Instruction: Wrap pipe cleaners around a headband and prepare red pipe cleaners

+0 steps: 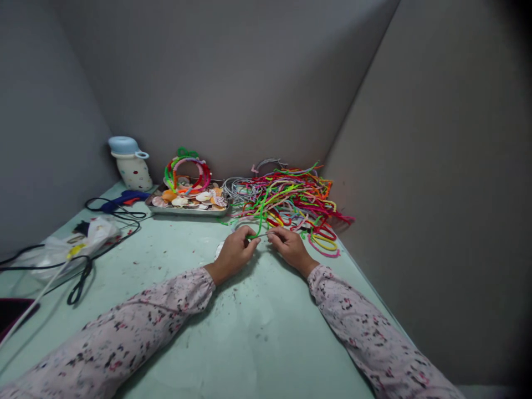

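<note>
My left hand is closed in a pinch on a green pipe cleaner, whose free end stands up over the pile behind. Between the two hands runs a short stretch of thin grey wire. The fingers of my right hand pinch the other end of this wire. Just beyond both hands lies a tangled heap of coloured pipe cleaners. Part of a small white object shows beside my left wrist; the hand hides the rest.
A metal tray of seashells holds several pipe-cleaner-wrapped hoops. Grey wire coils lie beside it. Leftward are a bottle, a blue tool, black cables and a plastic bag. Grey walls enclose the table.
</note>
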Demonstrator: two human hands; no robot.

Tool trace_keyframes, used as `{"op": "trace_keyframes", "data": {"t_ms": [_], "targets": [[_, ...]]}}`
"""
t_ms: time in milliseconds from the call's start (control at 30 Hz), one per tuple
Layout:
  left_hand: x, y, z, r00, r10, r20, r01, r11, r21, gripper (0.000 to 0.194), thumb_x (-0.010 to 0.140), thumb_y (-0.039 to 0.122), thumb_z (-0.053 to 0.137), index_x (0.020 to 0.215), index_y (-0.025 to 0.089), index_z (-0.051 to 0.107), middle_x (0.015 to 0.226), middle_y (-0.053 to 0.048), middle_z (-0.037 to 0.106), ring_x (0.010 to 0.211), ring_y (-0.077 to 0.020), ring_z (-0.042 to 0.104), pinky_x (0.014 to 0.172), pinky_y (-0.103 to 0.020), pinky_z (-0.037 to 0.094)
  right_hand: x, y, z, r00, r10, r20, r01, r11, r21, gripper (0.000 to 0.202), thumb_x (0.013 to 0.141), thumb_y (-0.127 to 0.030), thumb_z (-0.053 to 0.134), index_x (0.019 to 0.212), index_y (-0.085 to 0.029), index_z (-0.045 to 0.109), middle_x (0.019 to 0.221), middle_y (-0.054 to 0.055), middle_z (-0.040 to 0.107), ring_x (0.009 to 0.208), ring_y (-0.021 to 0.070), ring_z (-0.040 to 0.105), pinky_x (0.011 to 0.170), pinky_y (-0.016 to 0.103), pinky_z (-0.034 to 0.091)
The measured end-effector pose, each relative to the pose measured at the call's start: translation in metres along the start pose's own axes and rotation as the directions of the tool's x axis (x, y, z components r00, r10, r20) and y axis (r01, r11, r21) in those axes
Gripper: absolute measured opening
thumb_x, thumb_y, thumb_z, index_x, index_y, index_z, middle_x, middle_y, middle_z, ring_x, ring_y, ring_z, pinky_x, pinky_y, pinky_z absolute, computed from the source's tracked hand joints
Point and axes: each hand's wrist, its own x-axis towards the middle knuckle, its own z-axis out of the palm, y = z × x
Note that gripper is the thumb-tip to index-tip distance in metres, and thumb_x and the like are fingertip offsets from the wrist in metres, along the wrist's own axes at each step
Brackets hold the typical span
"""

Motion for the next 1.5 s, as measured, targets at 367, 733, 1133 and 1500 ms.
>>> {"op": "trace_keyframes", "data": {"t_ms": [367, 733, 1133, 1500], "targets": [[0.000, -0.003, 0.001, 1.000, 0.016, 0.018, -0.015, 0.999, -0.036, 0.011, 0.085, 0.027, 0.054, 0.078, 0.019, 0.053, 0.065, 0.003, 0.053, 0.062, -0.0122, 0.049, 0.059, -0.024, 0.038, 0.000, -0.003, -0.001, 0.999, -0.038, 0.004, 0.039, 0.999, -0.029, 0.022, 0.089, -0.035, 0.053, 0.092, -0.018, 0.068, 0.078, 0.003, 0.067, 0.068, 0.0146, 0.059, 0.063, 0.024, 0.044], [0.000, -0.002, 0.001, 0.995, 0.082, -0.049, -0.081, 0.997, 0.020, 0.015, 0.083, 0.024, 0.057, 0.097, 0.019, 0.057, 0.094, -0.003, 0.057, 0.068, -0.0114, 0.053, 0.066, -0.026, 0.044, 0.002, -0.001, 0.002, 0.999, 0.039, -0.027, -0.035, 0.991, 0.127, 0.022, 0.087, -0.037, 0.056, 0.084, -0.019, 0.067, 0.073, 0.001, 0.064, 0.063, 0.0139, 0.058, 0.060, 0.024, 0.046], [0.005, -0.010, -0.001, 0.985, 0.076, -0.157, -0.070, 0.997, 0.044, 0.006, 0.082, 0.017, 0.055, 0.088, 0.019, 0.059, 0.088, -0.002, 0.054, 0.071, -0.0132, 0.053, 0.069, -0.027, 0.044, 0.003, 0.008, 0.003, 0.986, 0.158, -0.056, -0.140, 0.958, 0.250, 0.023, 0.084, -0.040, 0.058, 0.088, -0.019, 0.066, 0.072, 0.000, 0.063, 0.055, 0.0125, 0.055, 0.052, 0.024, 0.047], [0.003, -0.009, -0.003, 0.980, 0.072, -0.186, -0.080, 0.996, -0.037, 0.003, 0.080, 0.017, 0.062, 0.081, 0.019, 0.064, 0.082, -0.001, 0.058, 0.076, -0.0139, 0.055, 0.069, -0.026, 0.043, -0.001, 0.011, 0.006, 0.998, -0.010, -0.069, 0.009, 1.000, -0.016, 0.040, 0.087, -0.035, 0.057, 0.125, -0.022, 0.058, 0.071, 0.000, 0.064, 0.061, 0.0144, 0.058, 0.059, 0.026, 0.049]]}}
